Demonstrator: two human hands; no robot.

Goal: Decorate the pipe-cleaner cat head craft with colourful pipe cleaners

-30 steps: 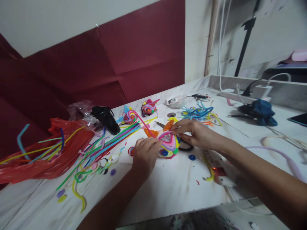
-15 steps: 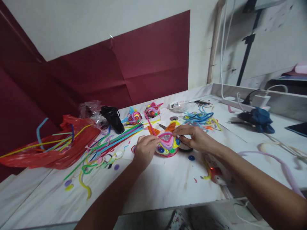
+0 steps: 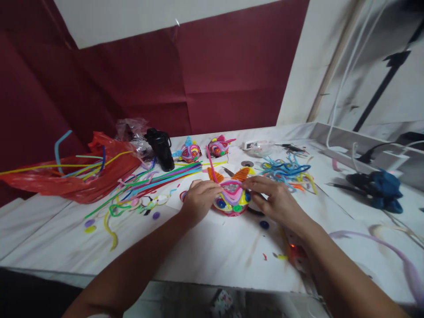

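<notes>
A small multicoloured pipe-cleaner figure [image 3: 232, 198] with orange ears lies on the white table [image 3: 212, 251]. My left hand [image 3: 198, 198] presses against its left side and pinches a pink pipe cleaner [image 3: 211, 165] that sticks up from it. My right hand [image 3: 274, 196] holds the figure's right side, fingertips on its top edge. Two finished pipe-cleaner figures [image 3: 190, 152] [image 3: 218, 146] stand behind, near the wall.
A bundle of straight pipe cleaners [image 3: 155, 181] and a red plastic bag [image 3: 76, 176] lie left. A black object [image 3: 161, 149] stands behind them. A blue tangle of pipe cleaners [image 3: 285, 170], a dark blue cloth [image 3: 380, 187], cables and a glue gun [image 3: 298, 258] sit right.
The view has swung left and tilted, so the table sits lower in frame. Both hands stay on the figure; my right hand has slid slightly down its side.
</notes>
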